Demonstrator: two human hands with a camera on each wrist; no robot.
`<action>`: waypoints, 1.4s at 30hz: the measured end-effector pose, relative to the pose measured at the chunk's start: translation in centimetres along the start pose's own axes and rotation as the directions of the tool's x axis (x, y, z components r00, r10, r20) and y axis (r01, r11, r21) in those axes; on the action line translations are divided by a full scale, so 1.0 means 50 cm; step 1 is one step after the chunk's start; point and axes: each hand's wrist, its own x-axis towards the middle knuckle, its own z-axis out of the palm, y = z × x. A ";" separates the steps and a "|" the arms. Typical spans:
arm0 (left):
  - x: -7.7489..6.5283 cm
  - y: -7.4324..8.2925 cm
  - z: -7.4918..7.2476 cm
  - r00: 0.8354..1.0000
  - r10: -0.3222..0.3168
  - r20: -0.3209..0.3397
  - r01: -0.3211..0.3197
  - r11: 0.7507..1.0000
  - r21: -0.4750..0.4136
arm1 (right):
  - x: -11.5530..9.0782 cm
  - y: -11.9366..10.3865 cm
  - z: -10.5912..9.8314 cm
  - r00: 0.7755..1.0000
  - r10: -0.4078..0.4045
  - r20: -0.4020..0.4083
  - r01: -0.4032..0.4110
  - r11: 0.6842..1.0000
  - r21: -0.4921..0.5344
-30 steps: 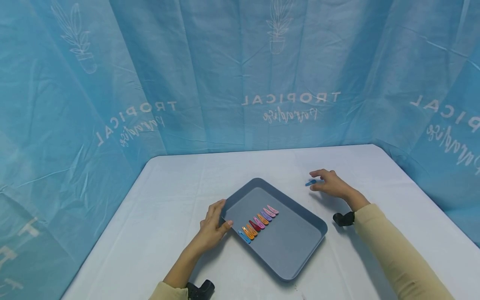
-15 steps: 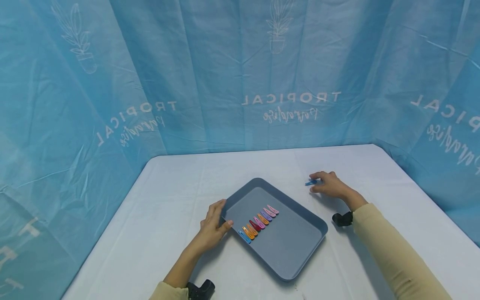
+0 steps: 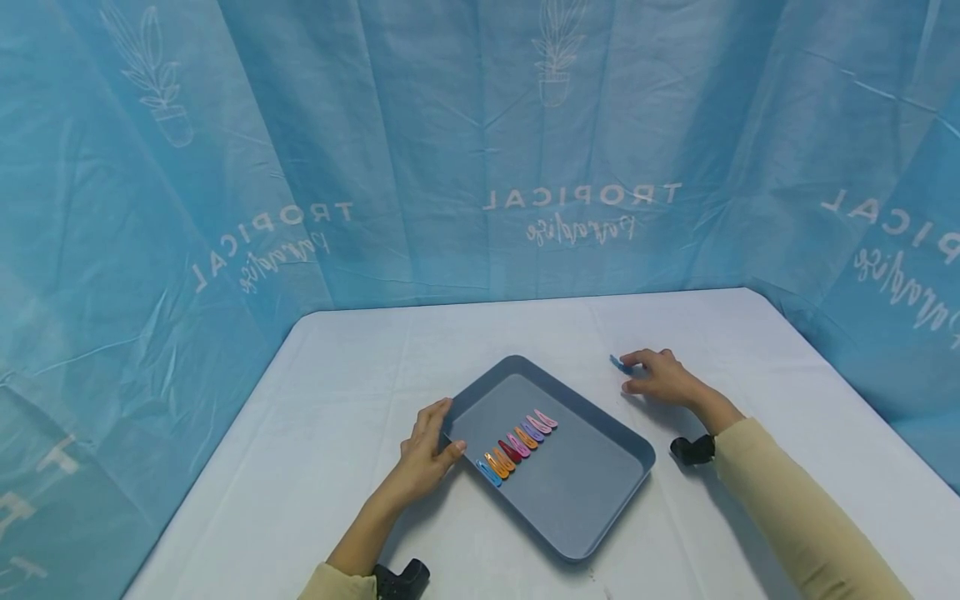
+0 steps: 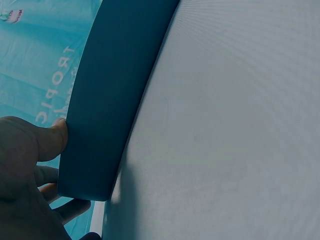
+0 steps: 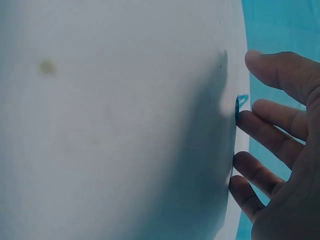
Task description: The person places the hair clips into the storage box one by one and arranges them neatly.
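Note:
A grey-blue rectangular tray (image 3: 600, 487) stands at an angle on the table, with a slanting row of colourful snap hair clips (image 3: 517, 447) inside. My left hand (image 3: 422, 454) holds its left corner. In the left wrist view the thumb (image 4: 59, 135) lies at the tray's rim and the other fingers reach around the corner. Beyond the tray on the right, my right hand (image 3: 662, 377) is at a loose blue hair clip (image 3: 619, 364). The right wrist view has this blue clip (image 5: 240, 106) tilted up beside the fingertips, the thumb (image 5: 272, 70) apart from it.
White cloth (image 3: 360, 367) covers the table. A blue printed curtain (image 3: 450, 150) encloses its back and sides. A black wrist device (image 3: 692, 450) is worn on the right arm, another black device (image 3: 402, 579) on the left.
My right hand has shifted slightly towards me and its fingers have come down on the blue clip, which has turned, its outer end now pointing away. The left hand and tray stay put.

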 end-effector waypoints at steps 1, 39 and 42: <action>0.000 0.000 0.000 1.000 -0.002 -0.001 0.002 1.000 -0.002 | -0.001 0.000 0.001 1.000 -0.006 -0.004 0.006 1.000 -0.003; -0.003 -0.002 0.001 1.000 0.020 -0.016 -0.020 1.000 0.013 | 0.032 -0.020 0.006 0.989 0.035 -0.146 -0.058 0.985 -0.161; -0.002 -0.003 0.002 0.999 0.039 -0.026 -0.039 0.999 0.000 | 0.033 -0.021 0.006 0.988 0.040 -0.147 -0.066 0.982 -0.179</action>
